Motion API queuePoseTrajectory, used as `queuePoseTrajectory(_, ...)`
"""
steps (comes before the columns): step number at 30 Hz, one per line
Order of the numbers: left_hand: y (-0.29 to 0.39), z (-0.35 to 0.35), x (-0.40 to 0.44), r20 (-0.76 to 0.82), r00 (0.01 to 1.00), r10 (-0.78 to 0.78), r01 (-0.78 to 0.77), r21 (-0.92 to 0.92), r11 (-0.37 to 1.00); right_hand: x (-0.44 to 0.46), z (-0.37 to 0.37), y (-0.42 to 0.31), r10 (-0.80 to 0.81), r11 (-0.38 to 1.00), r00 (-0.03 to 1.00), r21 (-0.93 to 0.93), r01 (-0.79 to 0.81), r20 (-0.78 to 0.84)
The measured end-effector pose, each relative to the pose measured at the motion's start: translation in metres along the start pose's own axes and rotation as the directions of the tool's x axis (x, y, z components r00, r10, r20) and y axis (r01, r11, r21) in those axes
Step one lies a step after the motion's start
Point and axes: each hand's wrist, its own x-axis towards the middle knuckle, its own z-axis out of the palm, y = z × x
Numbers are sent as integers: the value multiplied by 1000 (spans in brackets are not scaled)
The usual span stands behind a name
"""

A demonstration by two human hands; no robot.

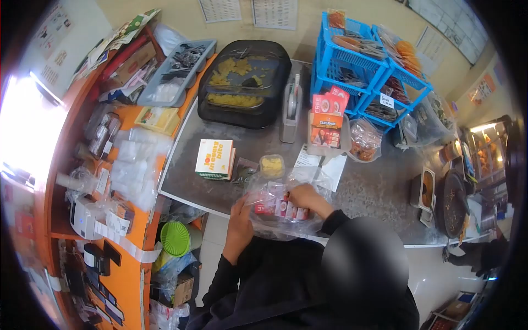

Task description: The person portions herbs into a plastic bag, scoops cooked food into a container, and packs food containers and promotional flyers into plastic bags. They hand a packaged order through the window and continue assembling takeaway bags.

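Observation:
A clear plastic bag [262, 219] lies spread at the counter's near edge, with several red-and-white printed packets [281, 209] in it. At the bag's left side, my left hand [238, 224] has its fingers closed on the plastic. My right hand [309, 197] is curled over the bag's right part, just above the packets; what its fingertips grip is hidden. Beyond the bag stand a small clear tub of yellow food [271, 165] and a white-and-orange printed box [215, 158]. A small dark sachet [244, 170] lies between them.
Farther back are a black tray of yellow food [242, 77], a grey holder [291, 110] and stacked blue baskets [352, 71] of packets. A tub of leaflets [327, 132] and a bag of brown food [364, 140] stand right. An orange shelf [137, 220] borders the left.

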Motion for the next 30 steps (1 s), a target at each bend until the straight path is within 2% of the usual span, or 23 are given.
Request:
queuePoseTrajectory(1, 8, -8, 1, 5, 1000, -5, 5, -2, 1000, -5, 3, -2, -8, 999, 999, 32, 9, -39)
queuePoseTrajectory(2, 17, -17, 3, 10, 1000, -9, 9, -2, 1000, -5, 10, -2, -88, 995, 973, -57, 78, -212)
queuePoseTrajectory(4, 19, -22, 0, 31, 999, -22, 21, 22, 1000, -6, 29, -6, -276, 953, 816, -252, 166, -508)
queuePoseTrajectory(7, 11, -18, 0, 80, 996, -47, 42, 67, 997, -46, 3, -46, -211, 964, 846, -247, 98, -489)
queuePoseTrajectory(8, 11, -18, 0, 106, 992, -68, 62, 66, 996, -57, -36, -62, -259, 965, 935, -36, 258, -244)
queuePoseTrajectory(9, 10, -20, -1, 134, 987, -91, 83, 65, 994, -68, -86, -80, -350, 917, 937, 210, 340, 9)
queuePoseTrajectory(10, 9, -23, -3, 130, 991, -42, 34, 68, 997, -65, -117, -91, -470, 827, 851, 454, 331, 235)
queuePoseTrajectory(11, 10, -27, -3, 124, 992, 11, -20, 71, 997, -52, -128, -97, -459, 650, 881, 721, 242, 118)
queuePoseTrajectory(12, 9, -32, -1, 117, 991, 65, -74, 75, 994, -38, -137, -103, -408, 388, 913, 908, 159, 14)
queuePoseTrajectory(13, 8, -43, 2, 102, 991, 83, -82, -14, 997, -23, -143, -111, -325, 72, 944, 993, 90, -62)
queuePoseTrajectory(15, -2, -74, 8, 78, 990, 118, -101, -193, 976, 35, -126, -124, 15, -53, 979, 977, 206, -205)
queuePoseTrajectory(17, -55, -76, 26, -188, 970, -154, 20, -571, 821, 110, -67, -117, 184, -11, 982, 999, -32, 33)
queuePoseTrajectory(18, -86, -78, 42, -237, 926, -294, 99, -600, 794, 131, -52, -117, 270, -3, 952, 989, -149, 145)
queuePoseTrajectory(19, -109, -80, 58, -275, 861, -428, 174, -631, 756, 132, -52, -124, 183, 2, 971, 988, -156, 153)
queuePoseTrajectory(21, -129, -84, 87, -162, 871, -463, 276, -619, 735, 128, -52, -138, 9, 2, 985, 985, -173, 173)
queuePoseTrajectory(22, -135, -83, 101, -99, 873, -478, 327, -609, 723, 139, -42, -136, -2, 67, 988, 986, -152, 152)
queuePoseTrajectory(24, -140, -78, 114, 39, 863, -504, 432, -576, 694, 140, -42, -138, 37, 58, 992, 990, -126, 124)
queuePoseTrajectory(25, -141, -76, 114, -1, 883, -469, 387, -565, 729, 141, -43, -137, 58, 52, 993, 993, -109, 106)
queuePoseTrajectory(28, -123, -80, 115, -117, 922, -368, 258, -524, 812, 159, -23, -125, 222, 217, 972, 976, 33, -82)
queuePoseTrajectory(30, -79, -97, 108, -185, 925, -333, 203, -499, 843, 117, -51, -125, 175, 368, 929, 897, 246, -327)
